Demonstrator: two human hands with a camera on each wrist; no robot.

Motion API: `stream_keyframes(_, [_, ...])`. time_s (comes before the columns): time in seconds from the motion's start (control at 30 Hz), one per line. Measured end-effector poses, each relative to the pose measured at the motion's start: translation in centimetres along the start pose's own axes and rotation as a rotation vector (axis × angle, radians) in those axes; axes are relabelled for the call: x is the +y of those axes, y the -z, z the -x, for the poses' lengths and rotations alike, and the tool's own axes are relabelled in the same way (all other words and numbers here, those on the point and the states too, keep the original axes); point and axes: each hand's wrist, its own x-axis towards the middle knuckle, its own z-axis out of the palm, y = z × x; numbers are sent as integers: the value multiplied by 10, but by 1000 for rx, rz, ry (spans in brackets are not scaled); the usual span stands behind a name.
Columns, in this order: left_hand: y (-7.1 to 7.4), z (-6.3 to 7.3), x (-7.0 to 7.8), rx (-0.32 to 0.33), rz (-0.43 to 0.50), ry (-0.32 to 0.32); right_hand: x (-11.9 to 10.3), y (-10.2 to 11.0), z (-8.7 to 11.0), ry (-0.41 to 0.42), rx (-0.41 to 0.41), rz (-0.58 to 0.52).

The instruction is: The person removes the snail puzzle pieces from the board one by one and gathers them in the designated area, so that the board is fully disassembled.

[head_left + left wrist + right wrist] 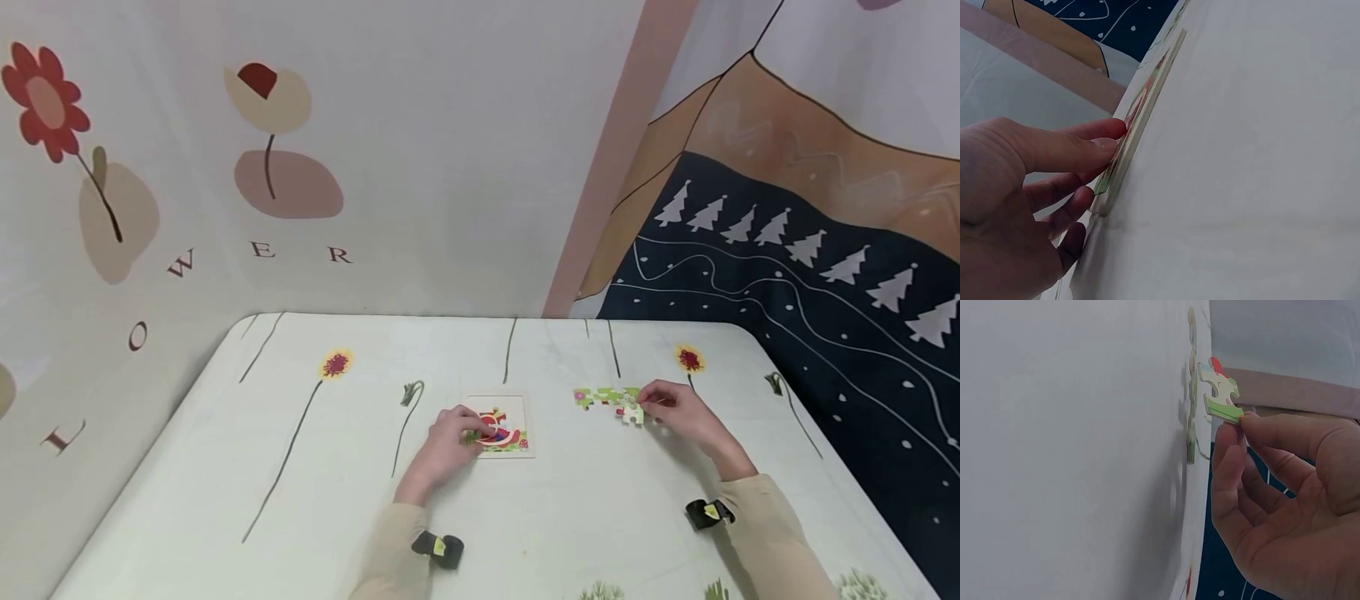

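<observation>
Right hand [677, 412]: thumb and forefinger pinched together on one puzzle piece [1222, 397] by its green edge. Piece cream-faced, a bit of red at its far end; tilted and raised off the desk [581, 521] in the right wrist view.

Left hand [450, 439]: fingers loosely bent, spread, tips at the left part of the picture in the puzzle board [517, 407]. No piece seen gripped there; how hard they press, if at all, cannot tell.

Just beyond the held piece, a short row of loose pieces [600, 394], mostly green, a pink flower at its left end. Row lies well right of the board, toward the far edge of the desk.

Board flat on the desk, near the middle. Its near part carries fitted pieces [513, 437] in red, white and green; far part, toward the right corner, shows bare backing.

Step in hand, by my reading: picking out a piece on the right while the left hand steadies the board. Next move would seem to call for carrying the piece leftward, turning its tabs to suit, and pressing it into the bare part. A likely hitch: jostling the fitted pieces, or bringing the piece in wrongly turned.
</observation>
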Motion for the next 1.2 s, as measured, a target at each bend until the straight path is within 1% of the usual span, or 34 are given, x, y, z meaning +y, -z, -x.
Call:
stream_keyframes(0.1, [2, 0, -3, -13, 22, 8, 1, 2, 1, 2, -1, 15])
stream_keyframes(0.23, [3, 0, -6, -30, 48, 19, 5, 5, -2, -24, 2, 61])
stream_keyframes(0.5, [6, 0, -9, -41, 85, 17, 9, 7, -8, -86, -1, 93])
stream_keyframes(0.67, [6, 0, -11, -46, 101, 0, 11, 6, -9, -109, -8, 122])
stream_keyframes(0.8, [7, 0, -13, -51, 109, -16, 13, 5, -9, -101, -18, 127])
stream_keyframes(1.07, [7, 1, -13, -62, 119, -4, 7, 8, -11, -86, -55, 132])
stream_keyframes(1.2, [8, 1, -13, -59, 130, -16, 4, 9, -11, -86, -75, 131])
